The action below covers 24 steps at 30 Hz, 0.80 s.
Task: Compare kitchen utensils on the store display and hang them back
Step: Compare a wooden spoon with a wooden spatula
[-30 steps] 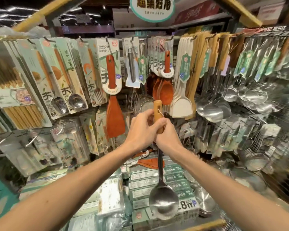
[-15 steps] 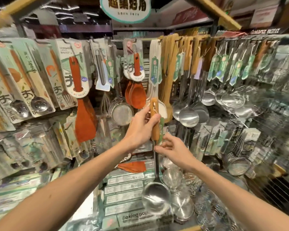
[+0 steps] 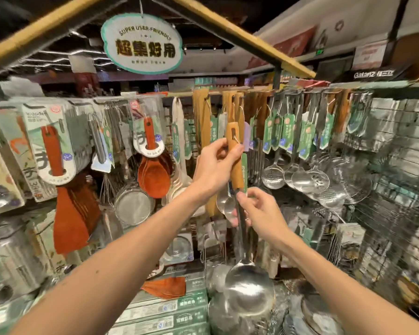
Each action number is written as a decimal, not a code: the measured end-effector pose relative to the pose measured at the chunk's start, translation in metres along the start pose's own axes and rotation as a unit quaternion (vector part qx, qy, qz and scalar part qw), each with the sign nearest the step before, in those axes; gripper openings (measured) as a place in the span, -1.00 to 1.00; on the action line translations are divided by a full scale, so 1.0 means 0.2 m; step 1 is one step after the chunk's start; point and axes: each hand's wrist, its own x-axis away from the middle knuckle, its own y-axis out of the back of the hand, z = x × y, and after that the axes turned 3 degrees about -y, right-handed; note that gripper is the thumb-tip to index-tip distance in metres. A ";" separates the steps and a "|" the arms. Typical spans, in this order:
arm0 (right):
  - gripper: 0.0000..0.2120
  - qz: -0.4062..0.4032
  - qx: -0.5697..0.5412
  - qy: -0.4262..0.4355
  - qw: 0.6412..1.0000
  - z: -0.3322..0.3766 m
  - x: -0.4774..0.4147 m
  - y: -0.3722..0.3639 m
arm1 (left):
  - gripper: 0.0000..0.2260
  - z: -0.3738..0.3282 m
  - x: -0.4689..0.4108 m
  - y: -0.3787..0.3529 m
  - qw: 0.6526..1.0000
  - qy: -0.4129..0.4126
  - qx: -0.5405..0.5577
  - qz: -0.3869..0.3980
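Observation:
I hold a steel ladle (image 3: 249, 288) with a light wooden handle upright in front of the display. My left hand (image 3: 214, 166) grips the wooden handle near its top hole. My right hand (image 3: 260, 211) pinches the steel shaft just below the wood. The ladle's bowl hangs low, over the shelf boxes. The handle's top reaches the row of hanging wooden-handled utensils (image 3: 230, 110) on the top rail.
Red-brown wooden spatulas (image 3: 70, 213) and rice paddles (image 3: 153, 175) hang at left. Steel skimmers and ladles (image 3: 305, 177) hang at right with green tags. A strainer (image 3: 133, 206) hangs centre-left. Green boxes (image 3: 165, 308) and steel bowls fill the shelf below. A wire grid panel (image 3: 397, 213) stands at far right.
Both hands have raised the ladle toward the top rail. My right hand slid off the wooden handle down onto the steel shaft. My view tilted upward.

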 end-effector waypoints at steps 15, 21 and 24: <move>-0.79 -0.052 -0.014 0.080 0.995 0.22 -0.25 0.20 | -0.80 -0.13 -0.38 -0.18 0.993 -0.059 -0.074 -0.075; -0.79 -0.072 0.016 0.081 0.994 0.23 -0.28 0.23 | -0.75 -0.12 -0.41 -0.22 0.992 -0.049 -0.096 -0.066; -0.79 -0.075 0.024 0.081 0.994 0.22 -0.29 0.23 | -0.73 -0.10 -0.42 -0.22 0.993 -0.034 -0.102 -0.050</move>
